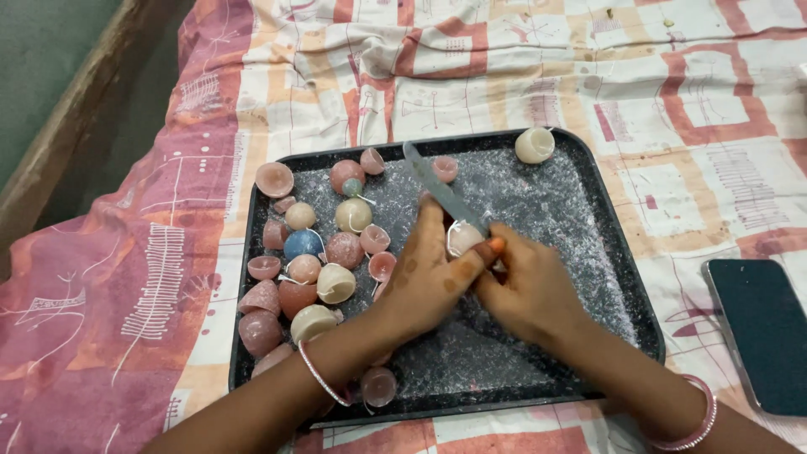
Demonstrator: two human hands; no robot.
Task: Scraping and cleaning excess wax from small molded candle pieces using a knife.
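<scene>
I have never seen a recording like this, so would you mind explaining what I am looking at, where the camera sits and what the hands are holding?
There is no machine here: the one picture comes from a camera worn on a person's head, looking down at their own two bare hands. They work over a black tray that lies on a patterned cloth in pink, orange and cream. The left hand grips a small pale dome-shaped piece, which looks like a little wax candle with a white wick. The right hand holds a knife whose blade rests against that piece. On the left part of the tray lies a heap of similar domes, mostly pink and cream, with one blue. Another cream one stands alone at the far edge. Pale shavings speckle the tray's floor. A dark phone lies on the cloth at the right.
</scene>
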